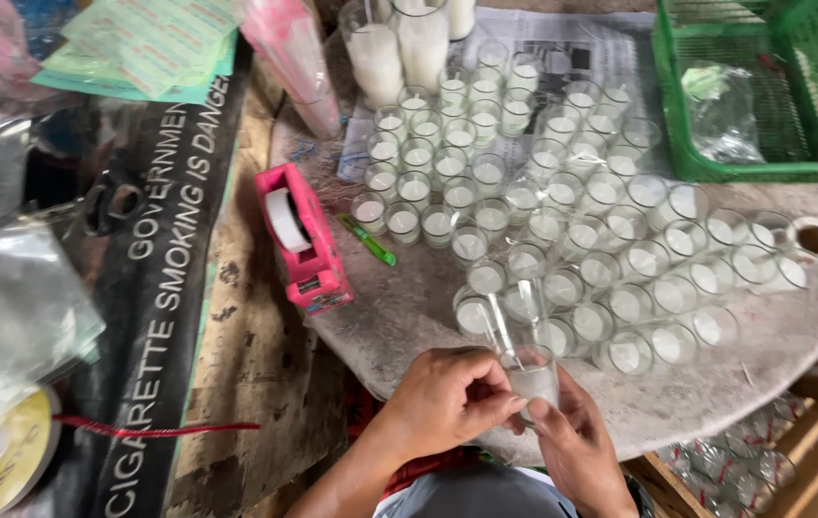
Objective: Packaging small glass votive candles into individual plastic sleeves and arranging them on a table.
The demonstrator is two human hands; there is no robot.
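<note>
Glass candle cup (534,379) pinched between both hands (505,412), rows of filled cups (562,221), pink tape dispenser (302,238) and green basket (764,86) beyond

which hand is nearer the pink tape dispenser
Left. The left hand sits just below and to the right of the pink plastic tape dispenser; the right hand lies farther right, beyond the small candle glass.

A small clear glass candle cup (534,380), filled with white wax, is held upright at the near edge of the round stone bench (409,317), just in front of the many like cups standing there. A strip of clear tape (497,321) rises from its rim, slanting up and to the left.
</note>
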